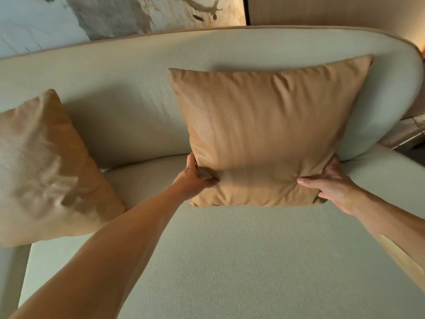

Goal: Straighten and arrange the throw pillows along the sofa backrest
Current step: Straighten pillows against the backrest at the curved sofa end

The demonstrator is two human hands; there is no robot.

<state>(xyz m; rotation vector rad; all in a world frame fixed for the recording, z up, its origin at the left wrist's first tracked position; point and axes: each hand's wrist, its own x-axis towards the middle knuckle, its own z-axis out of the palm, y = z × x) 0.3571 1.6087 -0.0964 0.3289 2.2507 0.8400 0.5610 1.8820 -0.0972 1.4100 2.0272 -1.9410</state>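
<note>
A tan leather throw pillow [264, 134] stands upright on the seat and leans against the cream sofa backrest [128, 88] at the right end. My left hand [195, 176] grips its lower left edge, thumb pressed into the front. My right hand [333, 183] grips its lower right edge, thumb on the front and fingers behind. A second tan pillow [46, 171] leans tilted on a corner against the backrest at the far left, apart from both hands.
The cream seat cushion [253, 261] stretches out in front of the pillows. A marble-patterned wall panel [138, 14] rises behind the sofa. A low side table [407, 134] shows past the sofa's right end.
</note>
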